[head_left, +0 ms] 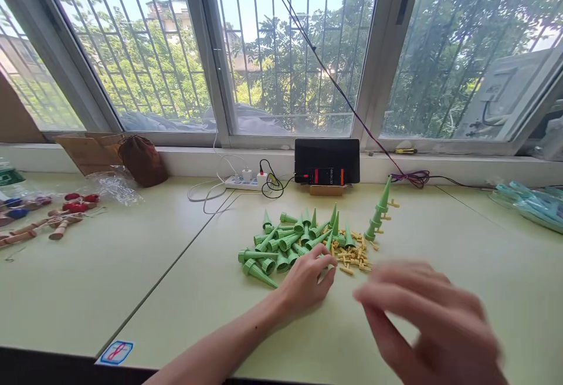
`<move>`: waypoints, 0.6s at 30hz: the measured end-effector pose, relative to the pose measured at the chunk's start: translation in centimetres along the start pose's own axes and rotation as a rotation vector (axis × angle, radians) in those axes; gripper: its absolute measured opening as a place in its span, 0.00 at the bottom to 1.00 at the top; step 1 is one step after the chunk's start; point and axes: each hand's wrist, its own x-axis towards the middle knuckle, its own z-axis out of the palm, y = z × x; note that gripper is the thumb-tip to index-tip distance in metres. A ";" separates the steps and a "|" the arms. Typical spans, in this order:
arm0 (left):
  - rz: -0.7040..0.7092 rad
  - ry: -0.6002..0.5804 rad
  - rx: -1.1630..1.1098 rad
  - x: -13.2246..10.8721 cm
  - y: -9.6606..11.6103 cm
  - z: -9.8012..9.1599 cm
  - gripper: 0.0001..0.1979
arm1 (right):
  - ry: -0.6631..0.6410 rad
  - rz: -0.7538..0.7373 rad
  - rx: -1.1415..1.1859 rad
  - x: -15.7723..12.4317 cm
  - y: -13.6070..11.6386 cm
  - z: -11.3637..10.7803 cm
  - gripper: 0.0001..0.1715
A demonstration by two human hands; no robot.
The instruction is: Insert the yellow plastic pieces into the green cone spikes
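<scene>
My left hand (310, 273) rests at the front edge of a pile of green plastic watering spikes (288, 239). Its fingers are bent, thumb and index finger apart, with nothing visible between them. Small yellow plastic valves (352, 259) lie heaped just beyond its fingertips. Closer to the camera, at the right, my right hand (431, 320) is raised above the table and smeared by motion. Its thumb and index finger come near each other, but I cannot see whether anything is between them. Behind it stands a slightly leaning stack of green spikes (376, 218) with yellow valves sticking out sideways.
A phone (325, 176) leans on a dark tablet (328, 153) by the window. Left of it are a power strip (241, 183) and cables. Wooden toys with red and blue balls (73, 209) lie far left, near a brown pouch (143, 162). Plastic bags (534, 203) lie far right.
</scene>
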 end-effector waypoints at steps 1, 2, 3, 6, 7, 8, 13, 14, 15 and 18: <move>-0.017 0.034 0.019 0.1 -0.1 0.0 0.08 | -0.012 0.041 -0.031 0.8 1.1 0.9 0.10; -0.017 0.051 0.026 0.1 -0.3 0.0 0.08 | -0.025 0.089 -0.062 1.5 2.4 1.9 0.11; -0.045 0.058 0.037 0.2 -0.4 -0.1 0.07 | -0.044 0.137 -0.091 2.1 3.7 2.9 0.12; -0.115 0.061 0.082 0.3 -0.7 -0.3 0.07 | -0.142 0.256 -0.156 2.4 6.9 5.1 0.12; -0.128 0.062 0.101 0.3 -0.7 -0.3 0.07 | -0.171 0.296 -0.169 2.2 7.6 5.5 0.12; -0.142 0.055 0.123 0.4 -0.7 -0.4 0.07 | -0.179 0.324 -0.186 1.9 8.1 5.8 0.12; -0.167 0.020 0.196 0.5 -0.4 -0.5 0.08 | -0.285 0.366 -0.233 1.3 8.4 6.1 0.12; -0.162 0.010 0.207 0.5 -0.4 -0.5 0.08 | -0.305 0.375 -0.233 1.3 8.5 6.2 0.12; -0.156 -0.001 0.216 0.6 -0.4 -0.5 0.08 | -0.323 0.387 -0.232 1.3 8.6 6.3 0.12; -0.140 -0.041 0.242 0.6 -0.5 -0.6 0.07 | -0.362 0.424 -0.224 1.3 9.0 6.5 0.12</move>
